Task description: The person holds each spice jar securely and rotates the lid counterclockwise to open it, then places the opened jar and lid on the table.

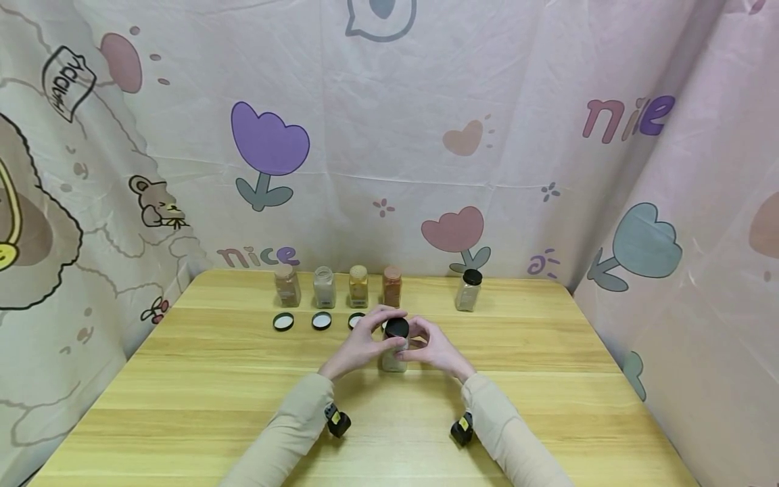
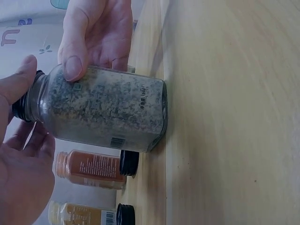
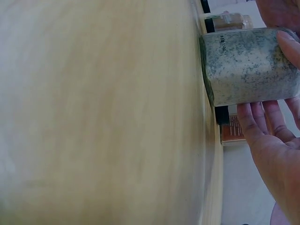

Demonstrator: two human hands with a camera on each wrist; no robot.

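Note:
A square glass seasoning jar point(image 1: 394, 364) with pale, grey-green speckled contents stands upright on the table in front of the person. Its black lid point(image 1: 397, 327) is on the neck. My left hand point(image 1: 359, 345) grips the lid from the left, thumb and fingers around it. From the other side my right hand point(image 1: 441, 348) holds the jar's body between thumb and fingers. Close up in the left wrist view, the right thumb lies on the glass of the jar point(image 2: 108, 108). In the right wrist view, the fingers of the right hand point(image 3: 276, 154) support the jar's side.
Lidless jars stand along the back: brown point(image 1: 288, 287), whitish point(image 1: 324, 289), yellow point(image 1: 359, 289) and orange-red point(image 1: 392, 287). Black-rimmed lids point(image 1: 282, 322) lie before them, one mostly hidden by the left hand. A black-lidded jar point(image 1: 467, 294) stands back right. A printed curtain point(image 1: 365, 223) hangs behind.

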